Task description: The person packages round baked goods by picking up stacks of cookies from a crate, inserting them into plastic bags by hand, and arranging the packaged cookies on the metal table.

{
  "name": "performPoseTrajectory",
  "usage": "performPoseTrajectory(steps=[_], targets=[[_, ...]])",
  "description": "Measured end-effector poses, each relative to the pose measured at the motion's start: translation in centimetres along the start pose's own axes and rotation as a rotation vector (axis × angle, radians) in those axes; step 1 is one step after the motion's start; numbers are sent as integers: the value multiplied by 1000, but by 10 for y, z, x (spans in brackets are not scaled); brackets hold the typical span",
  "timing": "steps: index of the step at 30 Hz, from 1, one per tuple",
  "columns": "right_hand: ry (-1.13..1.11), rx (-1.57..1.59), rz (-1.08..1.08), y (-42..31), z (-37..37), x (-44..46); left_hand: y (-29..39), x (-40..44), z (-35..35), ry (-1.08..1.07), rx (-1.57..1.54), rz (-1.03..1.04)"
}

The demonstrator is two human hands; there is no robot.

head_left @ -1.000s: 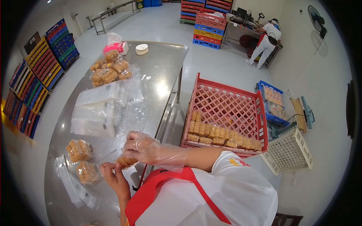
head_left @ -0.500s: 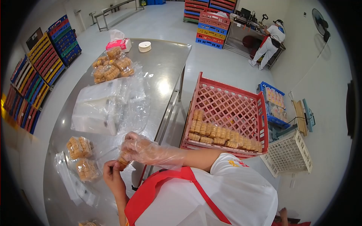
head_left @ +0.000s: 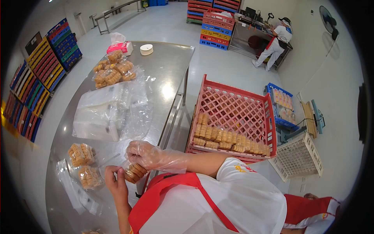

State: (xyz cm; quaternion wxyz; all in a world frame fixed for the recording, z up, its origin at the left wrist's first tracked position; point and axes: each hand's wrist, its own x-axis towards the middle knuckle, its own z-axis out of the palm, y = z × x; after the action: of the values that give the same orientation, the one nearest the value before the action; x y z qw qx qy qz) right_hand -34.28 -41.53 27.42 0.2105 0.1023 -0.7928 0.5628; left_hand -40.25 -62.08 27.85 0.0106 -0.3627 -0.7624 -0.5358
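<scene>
A clear bag of round golden-brown cookies (head_left: 135, 172) is held between my hands above the near edge of the steel table. My bare left hand (head_left: 116, 180) pinches the left side of the bag with thumb and fingers. My right hand (head_left: 141, 153), in a clear plastic glove, is closed at the top of the bag, its fingertips partly hidden. Just left of my hands lie bagged cookies (head_left: 90, 176) and another bagged group (head_left: 82, 154). Beside them are clear plastic strips or sleeves (head_left: 70, 183).
Flat clear bags (head_left: 97, 113) are stacked on the steel table (head_left: 167, 66), with bagged cookies (head_left: 113, 74), a tissue box (head_left: 120, 47) and white discs (head_left: 146, 49) beyond. To the right stands a red crate (head_left: 271, 128) holding cookie packs. Another person (head_left: 311, 210) is at lower right.
The cookie bag has turned and come into fuller view between my hands. My right hand has shifted slightly down. The person at lower right has moved further into view.
</scene>
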Motion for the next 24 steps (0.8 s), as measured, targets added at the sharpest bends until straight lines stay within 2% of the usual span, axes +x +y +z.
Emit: performPoseTrajectory(steps=[1, 3, 4, 7, 10, 12, 13, 15, 18, 22, 24], targets=[[-14, 57, 59, -4, -2, -1, -3, -1, -1, -16, -200, -123], [-41, 172, 178, -14, -6, -2, 1, -1, 4, -27, -316, -69], [-38, 177, 165, -15, -6, -3, 5, -1, 7, -31, -375, -43], [-35, 191, 153, -18, -7, -4, 2, -11, 15, 0, -559, -208], [-7, 154, 190, -28, -10, -5, 4, -15, 22, 71, -429, -212], [50, 85, 203, -35, -10, -8, -3, -18, 24, 130, -485, -296], [7, 224, 293, -39, -12, -9, -6, -19, 25, 161, -513, -339], [-80, 503, 472, -44, -14, -13, -8, -18, 24, 154, -478, -283], [-133, 476, 524, -15, 1, -12, 4, -15, 23, 129, -277, -254], [-52, 556, 562, -4, 10, -14, 2, -13, 15, 32, -116, -218], [-32, 479, 551, -4, 11, -13, 3, -14, 20, 111, -346, -248]])
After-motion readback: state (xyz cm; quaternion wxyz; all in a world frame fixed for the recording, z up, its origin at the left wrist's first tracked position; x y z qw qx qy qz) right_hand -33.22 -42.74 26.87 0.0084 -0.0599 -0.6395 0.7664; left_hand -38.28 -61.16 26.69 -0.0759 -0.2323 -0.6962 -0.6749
